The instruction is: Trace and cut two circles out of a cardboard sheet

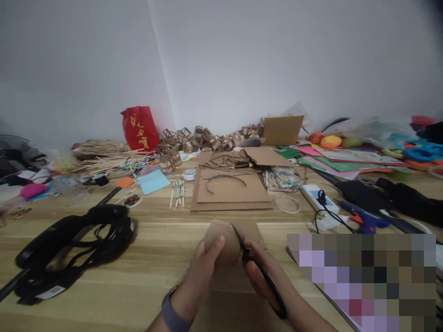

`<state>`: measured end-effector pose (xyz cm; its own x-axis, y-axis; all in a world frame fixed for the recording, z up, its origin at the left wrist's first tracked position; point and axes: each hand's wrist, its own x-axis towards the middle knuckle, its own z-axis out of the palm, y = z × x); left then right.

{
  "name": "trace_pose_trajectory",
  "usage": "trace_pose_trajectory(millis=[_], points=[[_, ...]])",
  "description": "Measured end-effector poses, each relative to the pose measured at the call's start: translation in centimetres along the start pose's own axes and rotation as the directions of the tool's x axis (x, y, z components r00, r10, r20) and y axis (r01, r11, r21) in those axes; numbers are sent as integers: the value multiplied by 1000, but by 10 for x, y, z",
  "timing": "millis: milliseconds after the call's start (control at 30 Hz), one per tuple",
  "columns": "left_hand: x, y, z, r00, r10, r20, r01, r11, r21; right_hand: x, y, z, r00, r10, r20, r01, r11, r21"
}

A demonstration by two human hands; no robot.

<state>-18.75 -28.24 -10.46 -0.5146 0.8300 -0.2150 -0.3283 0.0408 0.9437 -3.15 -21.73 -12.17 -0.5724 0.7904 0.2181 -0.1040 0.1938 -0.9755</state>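
My left hand (206,259) grips a piece of brown cardboard (224,239) near the table's front, thumb on top and fingers beneath, out of sight. On the cardboard a rounded outline shows. Black-handled scissors (273,288) are in my right hand (261,266), their blades at the cardboard just right of my left thumb. Part of the cardboard extends to the right behind the blades. How far apart the blades are is hard to make out.
Stacked cardboard sheets (235,193) with a curved strip lie ahead. Left are a black strap-like device (114,230) and craft sticks (178,192). Right are a tape ring (286,204), a power strip (318,198) and a blue glue gun (367,219). A red bag (140,129) stands behind.
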Motion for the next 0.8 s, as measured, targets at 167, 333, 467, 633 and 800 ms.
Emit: trace_pose_trajectory(millis=[167, 333, 467, 633, 800], points=[[-1, 3, -1, 1000, -16, -23, 17, 1000, 13, 0, -5, -1, 984, 165, 73, -170, 982, 81], [-3, 5, -1, 1000, -10, -7, 11, 998, 69, 2, -5, -2, 989, 127, 70, -131, 990, 54], [-3, 6, -1, 1000, 2, 0, -2, 997, 82, 3, -10, -4, 984, 106, 141, -105, 994, -20], [-3, 6, -1, 1000, -24, 2, 24, 996, 81, 3, -13, -4, 973, 136, 184, -127, 990, -61], [-2, 3, -3, 999, -15, 52, 11, 997, 71, 1, -10, -3, 975, 113, 191, -107, 993, -45]])
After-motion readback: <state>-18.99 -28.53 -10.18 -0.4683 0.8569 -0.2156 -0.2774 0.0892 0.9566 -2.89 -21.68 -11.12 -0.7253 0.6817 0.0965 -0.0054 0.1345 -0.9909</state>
